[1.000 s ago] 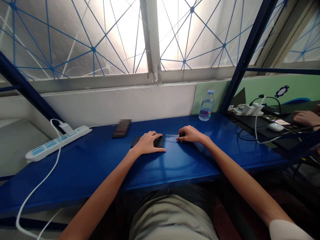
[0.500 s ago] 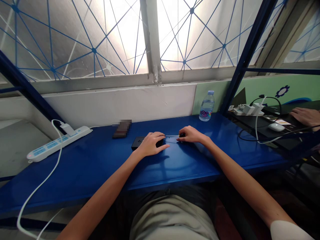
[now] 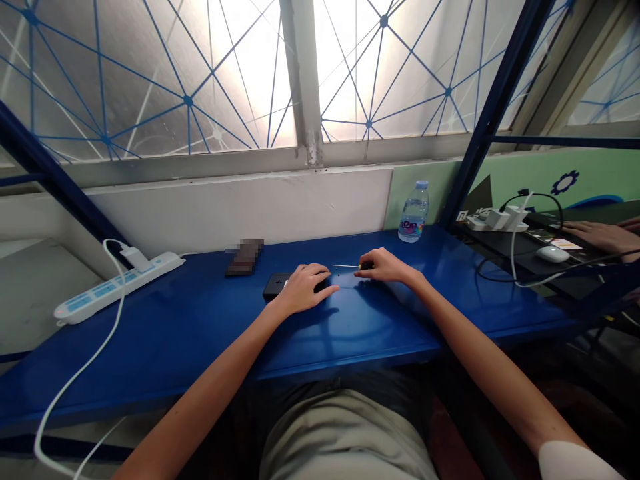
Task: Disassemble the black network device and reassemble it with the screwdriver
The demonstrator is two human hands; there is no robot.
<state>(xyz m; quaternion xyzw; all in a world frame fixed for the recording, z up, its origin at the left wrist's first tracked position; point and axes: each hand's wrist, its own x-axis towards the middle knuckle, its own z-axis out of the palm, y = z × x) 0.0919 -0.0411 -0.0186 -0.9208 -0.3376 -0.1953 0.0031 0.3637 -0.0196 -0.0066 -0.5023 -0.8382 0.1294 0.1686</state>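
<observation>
My left hand (image 3: 305, 288) lies over a flat black box (image 3: 275, 287), fingers across its far side and thumb along its near side. The hand covers the middle of the box, and its dark right end shows between fingers and thumb. In my right hand (image 3: 383, 265) is a screwdriver (image 3: 346, 267), its dark handle with a yellow part mostly hidden by the closed fingers. Its thin metal shaft points left, with the tip just right of the left fingertips. A tiny dark piece (image 3: 339, 274), perhaps a screw, lies below the shaft on the blue table (image 3: 210, 347).
A blurred-out dark object (image 3: 245, 258) lies behind the box. At the left is a white power strip (image 3: 120, 287) with a cable. A water bottle (image 3: 414, 212) stands by the wall. Further right are a white mouse (image 3: 553, 254), cables and another person's hand (image 3: 600, 237).
My right hand has moved slightly up and right, drawing the screwdriver's tip away from the left fingertips. My left hand and the box stay put. The other person's hand has shifted left.
</observation>
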